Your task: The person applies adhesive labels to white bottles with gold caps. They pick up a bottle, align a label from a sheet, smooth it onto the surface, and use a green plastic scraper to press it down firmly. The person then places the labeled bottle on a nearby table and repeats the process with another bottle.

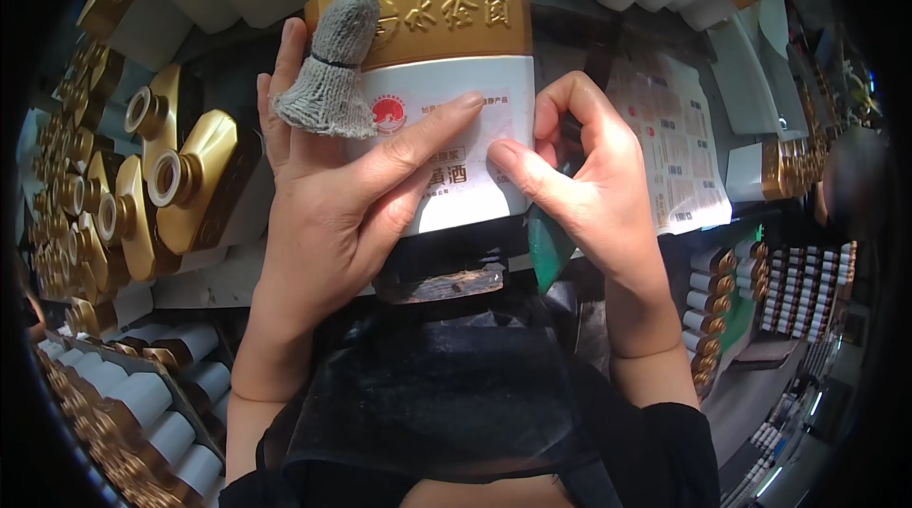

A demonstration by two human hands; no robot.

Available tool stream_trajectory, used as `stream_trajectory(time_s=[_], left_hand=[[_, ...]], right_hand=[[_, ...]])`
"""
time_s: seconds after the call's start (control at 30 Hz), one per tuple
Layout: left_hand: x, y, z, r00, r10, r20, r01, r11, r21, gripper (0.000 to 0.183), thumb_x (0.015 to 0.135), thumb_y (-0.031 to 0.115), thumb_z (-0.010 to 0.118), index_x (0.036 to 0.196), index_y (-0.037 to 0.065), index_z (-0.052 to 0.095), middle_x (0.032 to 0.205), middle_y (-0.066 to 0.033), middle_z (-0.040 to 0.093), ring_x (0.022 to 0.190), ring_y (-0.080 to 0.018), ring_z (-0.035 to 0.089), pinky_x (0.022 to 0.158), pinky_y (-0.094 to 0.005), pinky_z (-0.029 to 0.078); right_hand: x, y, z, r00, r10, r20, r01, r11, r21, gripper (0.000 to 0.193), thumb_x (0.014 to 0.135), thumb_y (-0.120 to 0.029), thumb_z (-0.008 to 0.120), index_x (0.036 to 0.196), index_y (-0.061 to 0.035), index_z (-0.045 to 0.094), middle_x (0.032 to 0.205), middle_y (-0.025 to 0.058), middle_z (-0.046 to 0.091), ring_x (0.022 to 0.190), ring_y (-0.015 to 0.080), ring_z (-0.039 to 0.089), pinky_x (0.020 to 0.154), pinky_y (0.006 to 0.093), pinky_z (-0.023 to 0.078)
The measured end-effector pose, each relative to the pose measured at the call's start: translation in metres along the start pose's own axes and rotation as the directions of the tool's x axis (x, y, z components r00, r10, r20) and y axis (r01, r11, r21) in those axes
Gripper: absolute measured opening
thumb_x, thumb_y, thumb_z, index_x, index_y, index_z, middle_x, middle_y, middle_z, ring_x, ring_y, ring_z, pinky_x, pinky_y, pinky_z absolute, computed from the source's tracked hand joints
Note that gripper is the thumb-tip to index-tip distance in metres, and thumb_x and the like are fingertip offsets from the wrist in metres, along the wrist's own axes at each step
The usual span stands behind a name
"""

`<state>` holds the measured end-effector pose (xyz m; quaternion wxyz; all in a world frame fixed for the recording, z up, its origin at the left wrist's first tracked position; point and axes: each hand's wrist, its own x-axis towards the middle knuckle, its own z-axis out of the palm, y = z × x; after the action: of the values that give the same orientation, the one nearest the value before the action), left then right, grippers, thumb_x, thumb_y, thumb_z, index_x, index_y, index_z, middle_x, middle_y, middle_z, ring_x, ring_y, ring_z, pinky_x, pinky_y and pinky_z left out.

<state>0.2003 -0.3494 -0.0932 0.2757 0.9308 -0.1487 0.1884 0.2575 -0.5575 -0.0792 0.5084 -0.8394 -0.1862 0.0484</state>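
Hands (332, 195) (589, 185) on bottle (446, 81) — label (475, 142)

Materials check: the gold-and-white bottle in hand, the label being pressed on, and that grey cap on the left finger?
Gold-and-white bottle: looks like glazed ceramic or coated glass; the gold shoulder shows a soft metallic sheen and the white body is smooth. Cannot tell which.
Label: thin printed paper or film, lying flat under both hands' fingertips.
Finger cot on the left hand: grey knitted yarn, ribbed weave visible, with a flared loose hem.
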Motion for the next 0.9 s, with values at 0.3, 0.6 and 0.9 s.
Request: stream_trajectory(time_s=[0.3,0.6,0.9], left_hand=[[0.002,-0.012,-0.005,0.993,0.120,0.019,-0.120,0.993,-0.001,0.053,0.079,0.007,0.050,0.128,0.017,0.066,0.156,-0.0231,0.025,0.148,-0.0356,0.012,0.118,-0.0442,0.018],[0.006,-0.018,-0.001,0.986,0.166,-0.002,-0.166,0.985,0.055,0.054,0.080,0.007,0.050,0.130,0.021,0.065,0.155,-0.0199,0.030,0.148,-0.0372,0.010,0.118,-0.0461,0.014],[0.003,-0.004,-0.003,0.989,0.108,0.102,-0.132,0.950,0.282,0.052,0.080,0.007,0.050,0.127,0.021,0.066,0.153,-0.0146,0.036,0.148,-0.0387,0.007,0.119,-0.0476,0.010]], right_hand=[[-0.075,-0.018,0.011,0.990,-0.140,0.029,0.142,0.988,-0.061,0.017,0.084,0.004,0.054,0.099,-0.0007,0.059,0.073,0.0077,0.063,0.060,0.0152,0.064,0.057,0.0264,0.053],[-0.094,0.003,0.052,0.960,-0.228,0.160,0.258,0.946,-0.195,0.021,0.079,0.005,0.058,0.099,-0.0008,0.058,0.054,0.0059,0.053,0.043,0.0201,0.057,0.041,0.0309,0.047],[-0.090,0.003,0.056,0.961,-0.230,0.155,0.258,0.946,-0.198,0.024,0.078,0.008,0.056,0.101,-0.0005,0.057,0.052,0.0065,0.051,0.042,0.0207,0.057,0.041,0.0308,0.046]])
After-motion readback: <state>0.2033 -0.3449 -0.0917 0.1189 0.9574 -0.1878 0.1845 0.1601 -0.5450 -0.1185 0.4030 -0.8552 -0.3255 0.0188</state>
